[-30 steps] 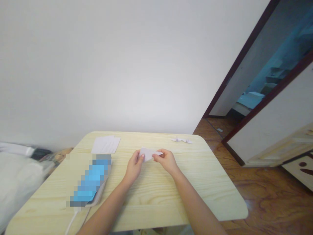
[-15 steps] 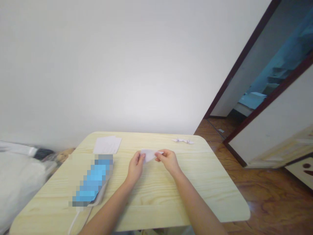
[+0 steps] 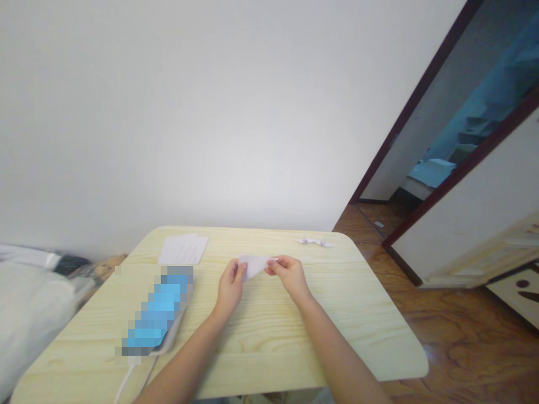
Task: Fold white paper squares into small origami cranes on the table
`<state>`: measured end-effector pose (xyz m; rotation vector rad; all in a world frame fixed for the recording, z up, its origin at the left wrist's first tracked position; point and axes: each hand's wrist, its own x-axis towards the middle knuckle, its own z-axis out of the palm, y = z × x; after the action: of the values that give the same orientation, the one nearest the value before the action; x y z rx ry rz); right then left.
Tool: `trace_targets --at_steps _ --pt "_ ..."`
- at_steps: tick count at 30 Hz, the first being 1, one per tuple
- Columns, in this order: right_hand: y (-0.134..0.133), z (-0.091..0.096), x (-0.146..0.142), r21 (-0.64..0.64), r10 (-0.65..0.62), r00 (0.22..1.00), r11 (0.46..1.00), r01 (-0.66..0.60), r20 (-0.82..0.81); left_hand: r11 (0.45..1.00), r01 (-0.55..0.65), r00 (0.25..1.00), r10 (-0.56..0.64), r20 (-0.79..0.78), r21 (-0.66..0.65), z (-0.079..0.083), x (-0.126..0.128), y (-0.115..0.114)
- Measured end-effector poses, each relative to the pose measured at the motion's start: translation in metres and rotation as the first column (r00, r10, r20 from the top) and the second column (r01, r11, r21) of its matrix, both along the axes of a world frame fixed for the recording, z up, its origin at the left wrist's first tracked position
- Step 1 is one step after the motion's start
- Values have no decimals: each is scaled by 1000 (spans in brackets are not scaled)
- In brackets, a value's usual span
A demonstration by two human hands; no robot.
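A folded triangle of white paper (image 3: 252, 265) is held up over the middle of the wooden table. My left hand (image 3: 231, 288) pinches its left side between thumb and fingers. My right hand (image 3: 288, 276) grips its right corner. Beyond the hands, a small folded paper figure (image 3: 314, 242) lies near the far edge of the table. A stack of white paper sheets (image 3: 183, 250) lies at the far left of the table.
A pixelated blue object (image 3: 158, 310) on a pale pad lies left of my hands, with a white cable (image 3: 124, 387) running off the near edge. Soft white bedding (image 3: 29, 314) is to the left. Wooden floor and door frames are on the right.
The paper triangle has shifted slightly in my fingers, and my hands have barely moved. The view has moved a little.
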<state>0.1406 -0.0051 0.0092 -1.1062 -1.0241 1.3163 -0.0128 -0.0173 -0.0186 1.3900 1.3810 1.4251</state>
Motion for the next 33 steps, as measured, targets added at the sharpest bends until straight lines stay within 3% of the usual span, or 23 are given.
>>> trace_targets --at_steps 14,20,24,28,33 --pt "-4 3 -1 26 -44 997 999 42 71 999 -50 996 51 -77 15 -2 -1 0" --pt "-3 1 1 2 -14 1000 1000 14 -7 998 -65 992 65 -108 1 -1 -2 1" --pt "0 -1 3 -43 48 997 998 -51 -66 996 -91 991 89 -99 -9 -1 -5 2" --pt "-1 -4 -2 -15 169 985 986 -169 31 999 -40 998 39 -55 -17 1 -4 1" --pt "1 -5 -1 -30 26 998 999 -24 60 998 60 993 -57 106 -27 2 0 2"
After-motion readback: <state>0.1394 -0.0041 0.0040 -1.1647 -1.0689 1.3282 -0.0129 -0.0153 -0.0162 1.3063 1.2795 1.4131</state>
